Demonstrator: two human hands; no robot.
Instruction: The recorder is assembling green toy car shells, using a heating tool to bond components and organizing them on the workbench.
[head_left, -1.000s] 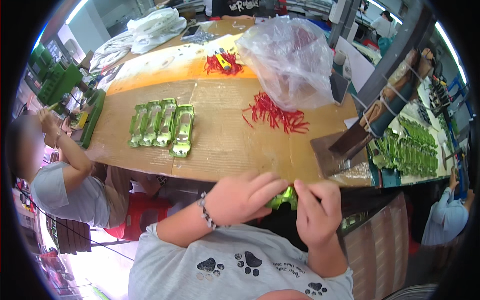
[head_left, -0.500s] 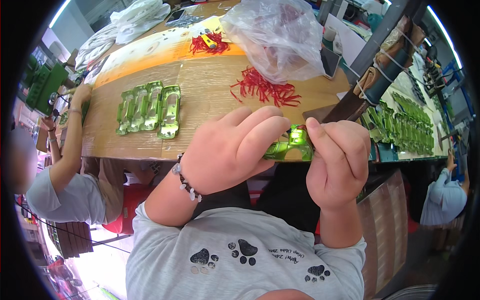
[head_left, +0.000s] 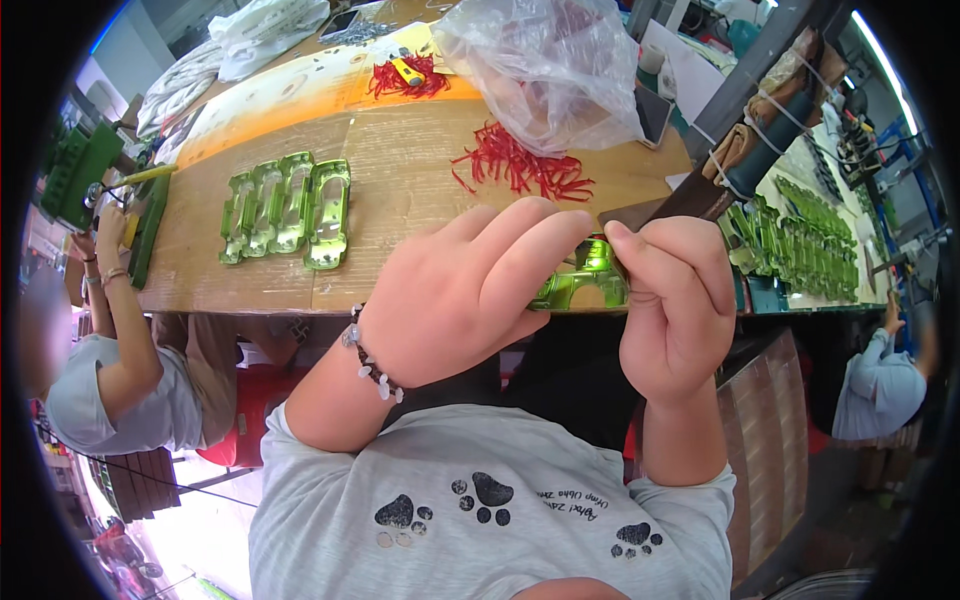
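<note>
Between my two hands, at the table's front edge, is a shiny green plastic frame (head_left: 585, 290). My left hand (head_left: 460, 290), with a beaded bracelet at the wrist, is closed on it from the left, fingers curled over its upper part. The fingers of my right hand (head_left: 680, 300) are pinched at the frame's upper right end; whether something small sits in that pinch I cannot make out. Behind my hands lies a heap of red strips (head_left: 525, 165). Several similar green frames (head_left: 285, 210) stand side by side on the left of the table.
A yellow cutter (head_left: 408, 70) rests on another red heap at the back. A clear plastic bag (head_left: 540, 70) stands behind the nearer heap. On the right rise a dark post (head_left: 770, 110) and rows of green frames (head_left: 805, 240). Co-workers sit at left and far right.
My hands stay on the green frame, with the right fingers shifted slightly at its upper end. The view has moved a little. The co-worker at left has lowered a hand.
</note>
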